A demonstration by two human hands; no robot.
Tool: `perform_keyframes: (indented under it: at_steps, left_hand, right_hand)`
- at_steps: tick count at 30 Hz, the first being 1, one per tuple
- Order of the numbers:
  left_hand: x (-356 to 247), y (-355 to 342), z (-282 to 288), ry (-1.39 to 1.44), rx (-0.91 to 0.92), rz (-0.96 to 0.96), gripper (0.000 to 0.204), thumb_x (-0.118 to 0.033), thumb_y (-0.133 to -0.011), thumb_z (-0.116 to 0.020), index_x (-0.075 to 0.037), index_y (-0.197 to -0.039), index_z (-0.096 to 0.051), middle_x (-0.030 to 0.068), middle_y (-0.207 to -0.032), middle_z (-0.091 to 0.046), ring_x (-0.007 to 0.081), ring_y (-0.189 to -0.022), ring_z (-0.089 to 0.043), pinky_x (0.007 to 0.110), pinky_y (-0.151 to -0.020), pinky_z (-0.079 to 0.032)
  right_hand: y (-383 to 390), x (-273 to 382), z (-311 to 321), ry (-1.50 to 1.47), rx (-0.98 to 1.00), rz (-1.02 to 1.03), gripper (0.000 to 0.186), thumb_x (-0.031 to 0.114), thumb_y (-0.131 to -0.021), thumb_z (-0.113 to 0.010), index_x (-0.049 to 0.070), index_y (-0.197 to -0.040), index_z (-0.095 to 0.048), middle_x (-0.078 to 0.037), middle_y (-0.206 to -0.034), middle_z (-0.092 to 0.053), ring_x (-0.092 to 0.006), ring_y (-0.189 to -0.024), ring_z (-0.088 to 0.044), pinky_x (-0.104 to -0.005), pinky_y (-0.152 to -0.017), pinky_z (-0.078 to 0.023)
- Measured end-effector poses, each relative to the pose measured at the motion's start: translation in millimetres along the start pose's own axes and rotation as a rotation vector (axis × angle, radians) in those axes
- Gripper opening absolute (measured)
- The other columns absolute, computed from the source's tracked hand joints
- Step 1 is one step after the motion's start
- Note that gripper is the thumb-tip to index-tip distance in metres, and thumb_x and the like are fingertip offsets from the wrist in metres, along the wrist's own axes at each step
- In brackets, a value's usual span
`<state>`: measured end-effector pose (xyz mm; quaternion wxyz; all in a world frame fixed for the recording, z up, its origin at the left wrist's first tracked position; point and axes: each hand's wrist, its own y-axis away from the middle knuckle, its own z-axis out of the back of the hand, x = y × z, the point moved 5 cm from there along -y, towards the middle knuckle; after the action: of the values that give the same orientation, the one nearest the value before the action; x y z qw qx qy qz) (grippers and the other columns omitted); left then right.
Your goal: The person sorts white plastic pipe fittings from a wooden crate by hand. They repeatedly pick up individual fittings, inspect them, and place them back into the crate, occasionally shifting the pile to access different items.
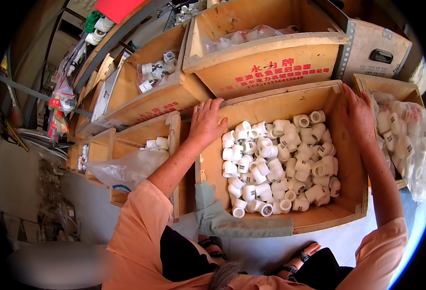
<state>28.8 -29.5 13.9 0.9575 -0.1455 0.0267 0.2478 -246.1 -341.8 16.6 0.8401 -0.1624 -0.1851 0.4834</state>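
In front of me a wooden box [353, 212] holds a heap of white plastic pipe elbows [271, 166]. Grey-green cloth or tape [213, 217] covers its near left corner. My left hand [207, 121] is closed on the far left corner, its thumb on the inner side and its fingers over the top. At the far right corner my right hand [359, 116] grips the rim, fingers wrapped over the edge and partly hidden. Neither hand touches the elbows.
Behind stands a larger wooden crate [271, 65] with bagged items. Other wooden bins [145, 104] hold white fittings to the left. A clear bag of white fittings [401, 137] bulges from a bin on the right. My sandalled feet [297, 261] are below the box.
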Motion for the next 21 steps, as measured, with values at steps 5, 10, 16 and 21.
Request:
perform_keyframes:
  at_steps: [5,10,16,21]
  left_hand:
    - [0.1,-1.1,0.2,-0.009,0.027,0.005,0.055,-0.018,-0.079,-0.071,-0.005,-0.128,-0.049,0.0152,-0.120,-0.056,0.0339,-0.117,-0.051,0.046,-0.101,-0.037]
    - [0.1,0.5,1.1,-0.010,0.022,0.001,0.056,-0.018,-0.080,-0.071,-0.005,-0.129,-0.048,0.0159,-0.121,-0.056,0.0345,-0.118,-0.051,0.046,-0.101,-0.037]
    - [0.0,-0.1,1.1,-0.006,0.031,0.004,0.056,-0.018,-0.080,-0.071,-0.005,-0.129,-0.048,0.0158,-0.121,-0.056,0.0340,-0.118,-0.050,0.045,-0.102,-0.036]
    - [-0.7,-0.2,1.7,-0.002,0.042,0.017,0.056,-0.018,-0.080,-0.071,-0.005,-0.129,-0.048,0.0151,-0.121,-0.056,0.0335,-0.118,-0.050,0.045,-0.102,-0.036]
  right_hand:
    - [-0.6,-2.7,-2.9,0.020,0.063,-0.034,0.056,0.009,-0.084,-0.060,0.007,-0.138,-0.046,-0.016,-0.110,-0.066,-0.0291,-0.107,-0.061,-0.0462,-0.111,-0.034]
    - [-1.5,1.0,0.0,0.020,0.094,-0.069,0.055,0.009,-0.083,-0.060,0.007,-0.137,-0.047,-0.015,-0.108,-0.067,-0.0280,-0.106,-0.062,-0.0464,-0.111,-0.033]
    - [-1.4,3.1,2.7,0.013,0.057,-0.045,0.056,0.009,-0.083,-0.060,0.008,-0.137,-0.047,-0.014,-0.104,-0.067,-0.0282,-0.103,-0.063,-0.0463,-0.110,-0.034]
    - [-1.9,-1.3,-1.5,0.006,0.101,-0.071,0.063,0.011,-0.082,-0.065,0.011,-0.141,-0.044,-0.016,-0.101,-0.067,-0.0305,-0.101,-0.062,-0.0457,-0.110,-0.035]
